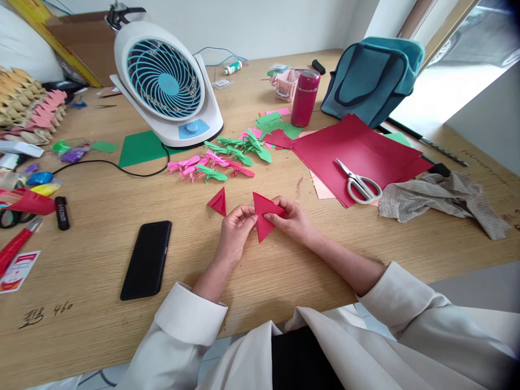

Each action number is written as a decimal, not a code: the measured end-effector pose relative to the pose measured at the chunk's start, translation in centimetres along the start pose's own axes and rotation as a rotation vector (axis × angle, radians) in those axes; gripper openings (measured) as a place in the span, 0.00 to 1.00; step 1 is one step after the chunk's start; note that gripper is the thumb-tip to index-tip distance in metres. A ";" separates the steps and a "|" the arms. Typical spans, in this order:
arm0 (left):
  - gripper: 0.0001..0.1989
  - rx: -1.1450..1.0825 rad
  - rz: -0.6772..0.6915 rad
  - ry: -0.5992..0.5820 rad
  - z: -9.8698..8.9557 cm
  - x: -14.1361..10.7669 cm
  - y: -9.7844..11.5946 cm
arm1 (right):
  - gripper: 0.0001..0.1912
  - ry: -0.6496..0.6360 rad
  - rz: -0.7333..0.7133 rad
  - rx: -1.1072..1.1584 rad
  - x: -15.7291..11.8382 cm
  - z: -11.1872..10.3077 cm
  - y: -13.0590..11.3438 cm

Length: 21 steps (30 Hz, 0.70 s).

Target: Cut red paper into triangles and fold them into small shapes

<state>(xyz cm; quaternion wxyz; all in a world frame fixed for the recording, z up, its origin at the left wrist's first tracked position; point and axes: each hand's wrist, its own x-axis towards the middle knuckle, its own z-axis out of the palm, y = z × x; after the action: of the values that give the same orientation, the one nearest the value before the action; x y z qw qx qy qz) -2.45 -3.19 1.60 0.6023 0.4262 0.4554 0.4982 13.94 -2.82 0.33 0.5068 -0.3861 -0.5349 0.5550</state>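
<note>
Wooden bench [93,338] before us. Inward of its front edge, our left hand [234,233] and right hand [299,222] both pinch folded red paper [263,210]; wood stretches leftward to phone [147,261].

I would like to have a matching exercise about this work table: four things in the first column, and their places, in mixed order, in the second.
Column 1
1. larger red paper triangle
2. scissors
3. phone
4. red bottle

Column 2
A. on the red sheets
B. next to the teal bag
C. to the left of the left hand
D. between the left hand and the right hand

Right pairs: 1-D, 2-A, 3-C, 4-B
</note>
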 end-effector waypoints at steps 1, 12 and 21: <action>0.08 -0.013 -0.012 -0.006 0.0 0.0 0.0 | 0.15 -0.007 -0.009 -0.004 0.0 0.0 0.1; 0.06 -0.075 -0.033 -0.031 0.1 -0.1 -0.1 | 0.06 -0.117 -0.129 -0.083 -0.3 -0.1 -0.1; 0.10 0.006 -0.017 -0.047 -0.4 0.1 -0.9 | 0.10 -0.091 -0.198 -0.145 0.0 -0.5 -0.1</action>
<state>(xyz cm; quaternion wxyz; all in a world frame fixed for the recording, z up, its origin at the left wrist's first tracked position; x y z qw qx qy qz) -2.65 -3.17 0.64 0.6159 0.4357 0.4462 0.4814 14.45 -2.70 0.40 0.5050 -0.3414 -0.6314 0.4792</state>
